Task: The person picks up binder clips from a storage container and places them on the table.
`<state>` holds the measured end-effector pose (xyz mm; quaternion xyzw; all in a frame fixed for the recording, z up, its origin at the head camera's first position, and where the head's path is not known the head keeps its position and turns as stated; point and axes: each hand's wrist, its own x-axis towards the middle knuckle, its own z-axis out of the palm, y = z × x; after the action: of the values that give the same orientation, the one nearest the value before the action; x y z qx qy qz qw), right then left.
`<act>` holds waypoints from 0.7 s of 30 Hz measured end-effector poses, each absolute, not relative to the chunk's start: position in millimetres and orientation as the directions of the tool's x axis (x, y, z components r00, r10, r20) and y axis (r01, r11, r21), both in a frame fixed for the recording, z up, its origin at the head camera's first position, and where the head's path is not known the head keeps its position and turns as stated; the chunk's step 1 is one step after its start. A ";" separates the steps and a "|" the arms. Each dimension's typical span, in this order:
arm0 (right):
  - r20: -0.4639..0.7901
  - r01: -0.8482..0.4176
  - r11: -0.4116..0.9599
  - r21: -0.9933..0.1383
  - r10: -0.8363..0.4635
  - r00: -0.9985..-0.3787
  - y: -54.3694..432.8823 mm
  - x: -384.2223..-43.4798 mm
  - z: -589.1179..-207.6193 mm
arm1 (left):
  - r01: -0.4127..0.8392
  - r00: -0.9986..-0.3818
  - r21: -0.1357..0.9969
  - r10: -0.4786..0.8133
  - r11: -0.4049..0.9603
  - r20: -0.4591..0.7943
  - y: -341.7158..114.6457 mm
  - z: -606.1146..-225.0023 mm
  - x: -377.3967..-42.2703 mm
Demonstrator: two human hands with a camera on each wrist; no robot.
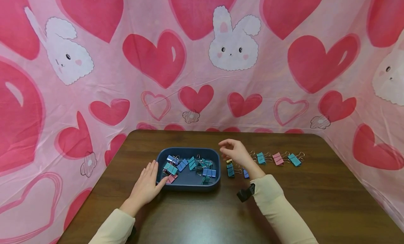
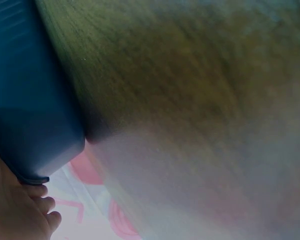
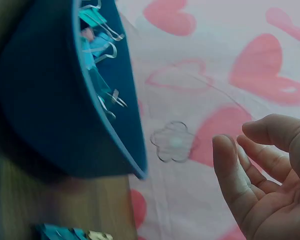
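Observation:
A dark blue tray (image 1: 189, 186) holds a jumble of binder clips in teal, blue and pink, among them a teal binder clip (image 1: 170, 167). My left hand (image 1: 146, 182) rests against the tray's left side, fingers straight and thumb by the front left corner. Past the right rim, my right hand (image 1: 236, 152) hovers with loosely bent fingers; the right wrist view shows nothing between thumb and fingertips. Beneath this hand lie a dark teal binder clip (image 1: 230, 170), a yellow one (image 1: 229, 161) and a blue one (image 1: 246, 173), partly covered by the hand and forearm.
Farther right on the brown table (image 1: 189, 216), a row holds a teal clip (image 1: 261, 158), a pink clip (image 1: 278, 158) and another teal clip at its end. A pink curtain (image 1: 195, 72) with hearts and rabbits hangs behind the table and along its sides.

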<state>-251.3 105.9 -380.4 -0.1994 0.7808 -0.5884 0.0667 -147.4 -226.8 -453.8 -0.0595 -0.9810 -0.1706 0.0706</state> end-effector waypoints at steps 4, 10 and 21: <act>0.114 -0.233 0.243 -0.942 -0.422 -0.899 89.4 -248.9 -383.0 | 0.136 -0.984 0.333 0.090 0.933 0.153 -226.6 -453.3 -146.7; 0.070 -0.222 0.292 -0.930 -0.452 -0.889 71.8 -252.9 -396.3 | 0.136 -0.985 0.336 0.090 0.932 0.149 -226.7 -453.3 -146.2; 0.007 -0.180 0.309 -0.934 -0.489 -0.873 46.3 -249.4 -412.4 | 0.138 -0.984 0.333 0.091 0.933 0.152 -226.4 -452.2 -146.0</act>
<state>-249.4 46.3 -412.4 -0.2099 0.7967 -0.5491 0.1403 -146.0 -226.4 -452.2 -0.0583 -0.9808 -0.1739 0.0671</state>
